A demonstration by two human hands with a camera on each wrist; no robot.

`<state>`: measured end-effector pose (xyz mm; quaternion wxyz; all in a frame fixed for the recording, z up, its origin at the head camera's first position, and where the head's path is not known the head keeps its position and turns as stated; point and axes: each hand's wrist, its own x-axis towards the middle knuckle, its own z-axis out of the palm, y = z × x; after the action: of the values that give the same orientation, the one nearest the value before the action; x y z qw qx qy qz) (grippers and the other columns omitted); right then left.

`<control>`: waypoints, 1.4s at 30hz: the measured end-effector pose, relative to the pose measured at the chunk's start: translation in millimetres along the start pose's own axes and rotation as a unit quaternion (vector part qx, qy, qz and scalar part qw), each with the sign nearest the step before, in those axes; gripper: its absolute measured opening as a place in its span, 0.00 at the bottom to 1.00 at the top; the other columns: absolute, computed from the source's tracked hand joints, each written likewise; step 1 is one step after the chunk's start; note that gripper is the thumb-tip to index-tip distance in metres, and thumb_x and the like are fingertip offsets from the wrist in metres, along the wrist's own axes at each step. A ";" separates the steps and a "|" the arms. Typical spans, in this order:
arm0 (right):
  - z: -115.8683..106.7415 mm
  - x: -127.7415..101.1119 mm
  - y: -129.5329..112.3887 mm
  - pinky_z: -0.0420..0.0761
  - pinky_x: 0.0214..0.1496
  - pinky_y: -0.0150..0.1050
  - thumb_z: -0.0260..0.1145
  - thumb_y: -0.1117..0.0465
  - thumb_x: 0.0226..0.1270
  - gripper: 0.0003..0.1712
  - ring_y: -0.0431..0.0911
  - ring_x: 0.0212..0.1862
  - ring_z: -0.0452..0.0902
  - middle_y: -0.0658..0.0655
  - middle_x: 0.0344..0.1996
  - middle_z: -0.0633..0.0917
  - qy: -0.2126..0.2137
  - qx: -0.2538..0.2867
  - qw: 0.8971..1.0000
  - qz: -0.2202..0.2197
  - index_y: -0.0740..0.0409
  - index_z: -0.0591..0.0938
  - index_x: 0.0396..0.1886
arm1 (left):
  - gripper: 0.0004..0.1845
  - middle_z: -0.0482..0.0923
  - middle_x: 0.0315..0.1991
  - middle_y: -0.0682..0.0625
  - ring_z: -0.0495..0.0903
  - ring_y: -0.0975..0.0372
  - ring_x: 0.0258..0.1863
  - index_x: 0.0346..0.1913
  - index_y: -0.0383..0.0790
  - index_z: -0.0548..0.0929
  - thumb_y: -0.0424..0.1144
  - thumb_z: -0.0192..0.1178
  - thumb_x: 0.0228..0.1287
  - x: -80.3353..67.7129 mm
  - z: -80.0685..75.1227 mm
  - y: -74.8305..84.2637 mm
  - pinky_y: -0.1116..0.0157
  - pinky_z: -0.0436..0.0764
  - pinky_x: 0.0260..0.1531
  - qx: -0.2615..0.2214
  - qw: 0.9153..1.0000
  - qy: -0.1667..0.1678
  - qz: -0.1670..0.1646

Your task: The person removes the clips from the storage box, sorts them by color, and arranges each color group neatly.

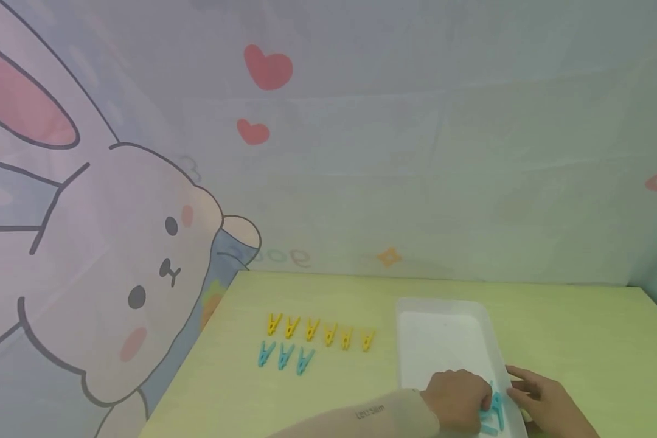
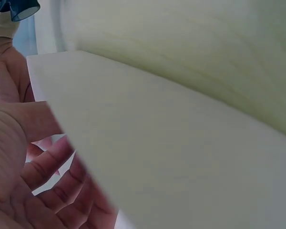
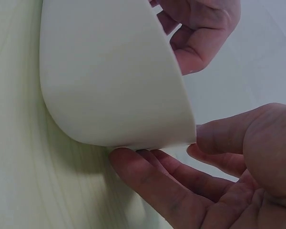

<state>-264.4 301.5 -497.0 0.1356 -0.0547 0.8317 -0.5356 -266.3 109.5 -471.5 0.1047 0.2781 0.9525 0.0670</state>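
A white plastic tray [image 1: 441,338] lies on the yellow-green table [image 1: 580,340]. My left hand [image 1: 460,401], in a beige sleeve, reaches into the tray's near end and pinches a blue clothespin [image 1: 495,406]; another blue one lies just below it. My right hand [image 1: 547,404] rests at the tray's right rim. In the right wrist view its straight fingers [image 3: 152,181] lie along the outside of the tray's corner [image 3: 109,71], with the thumb near the rim. The left hand [image 3: 205,33] curls inside the tray. In the left wrist view, curled fingers [image 2: 52,167] show beside the tray wall [image 2: 181,143].
Left of the tray, several yellow clothespins [image 1: 320,331] stand in a row, with three blue clothespins [image 1: 285,356] lined up in front of them. A fabric backdrop with a cartoon rabbit [image 1: 142,267] hangs behind the table's far and left edges.
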 end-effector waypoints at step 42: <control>4.3 12.2 0.3 0.85 0.35 0.50 0.63 0.63 0.71 0.34 0.55 0.40 0.84 0.75 0.49 0.80 0.035 -0.030 0.996 0.079 0.76 0.63 0.69 | 0.17 0.75 0.22 0.65 0.72 0.73 0.23 0.48 0.47 0.87 0.38 0.71 0.52 -28.3 -37.5 -48.9 0.76 0.73 0.29 -0.254 0.960 0.105 -0.056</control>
<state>-274.9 294.9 -501.0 0.1463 0.0261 0.8532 -0.5000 -277.2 50.6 -439.6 0.0744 0.1801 0.9237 0.3298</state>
